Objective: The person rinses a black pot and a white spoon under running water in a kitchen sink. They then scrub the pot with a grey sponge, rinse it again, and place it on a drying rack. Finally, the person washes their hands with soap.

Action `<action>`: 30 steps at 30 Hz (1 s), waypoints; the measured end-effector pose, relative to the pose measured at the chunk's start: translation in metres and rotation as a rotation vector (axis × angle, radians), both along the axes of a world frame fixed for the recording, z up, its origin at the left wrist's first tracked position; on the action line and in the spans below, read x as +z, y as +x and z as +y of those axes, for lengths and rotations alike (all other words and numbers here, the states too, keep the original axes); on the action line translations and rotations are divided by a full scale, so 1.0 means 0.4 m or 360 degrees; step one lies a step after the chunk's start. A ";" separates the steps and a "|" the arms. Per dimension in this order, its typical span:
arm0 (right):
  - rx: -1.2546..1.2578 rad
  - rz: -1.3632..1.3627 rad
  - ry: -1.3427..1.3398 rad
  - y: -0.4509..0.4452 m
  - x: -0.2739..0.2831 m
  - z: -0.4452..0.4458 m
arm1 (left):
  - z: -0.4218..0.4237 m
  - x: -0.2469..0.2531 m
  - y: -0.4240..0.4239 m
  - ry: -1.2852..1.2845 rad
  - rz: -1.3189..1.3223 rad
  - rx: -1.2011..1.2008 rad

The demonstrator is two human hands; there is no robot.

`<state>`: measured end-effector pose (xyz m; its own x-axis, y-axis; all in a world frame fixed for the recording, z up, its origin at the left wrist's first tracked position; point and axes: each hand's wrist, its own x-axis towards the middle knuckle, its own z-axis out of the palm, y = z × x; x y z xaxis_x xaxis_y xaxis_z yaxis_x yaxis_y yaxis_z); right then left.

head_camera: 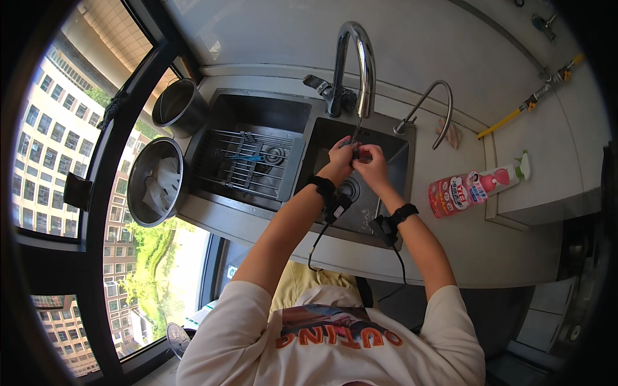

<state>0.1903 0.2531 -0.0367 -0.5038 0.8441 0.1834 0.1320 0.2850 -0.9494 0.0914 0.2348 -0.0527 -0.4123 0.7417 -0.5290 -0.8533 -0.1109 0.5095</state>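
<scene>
Both of my hands meet over the right sink basin (326,144), just below the spout of the chrome faucet (368,96). A thin stream of water appears to run from the spout onto them. Between the fingers of my left hand (342,157) and my right hand (372,164) is a small dark object (356,150), mostly covered, so its kind cannot be told. Black straps with cabled devices are on both wrists. Beneath my hands, the drain (348,191) shows at the bottom of the basin.
A metal rack (287,169) with a blue utensil (246,158) lies in the left basin. Left of it stand a steel pot (181,108) and a steel bowl (178,193) holding white material. At right are a pink pump bottle (446,195), a spray bottle (521,169) and a small curved tap (450,106).
</scene>
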 end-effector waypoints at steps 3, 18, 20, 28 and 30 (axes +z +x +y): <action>-0.0003 0.0593 -0.1006 -0.006 0.012 -0.013 | -0.008 0.022 0.001 -0.0090 0.0206 -0.0097; -0.0139 -0.0100 -0.0685 -0.099 -0.063 0.017 | -0.003 0.009 0.019 -0.0334 0.0198 -0.0158; -0.0103 -0.0075 -0.0714 -0.089 -0.077 0.025 | -0.003 0.014 0.022 -0.0381 0.0287 -0.0171; -0.0063 0.0062 -0.0920 -0.091 -0.060 -0.002 | -0.017 -0.024 0.005 -0.0438 0.0388 -0.0237; -0.0100 0.0219 -0.1312 -0.081 -0.040 -0.004 | -0.031 0.010 0.010 -0.0492 0.0661 -0.0394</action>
<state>0.1581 0.2516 -0.0529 -0.4698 0.7605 -0.4483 -0.0079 -0.5114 -0.8593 0.0953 0.2223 -0.0488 -0.4657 0.6790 -0.5675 -0.5564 0.2741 0.7844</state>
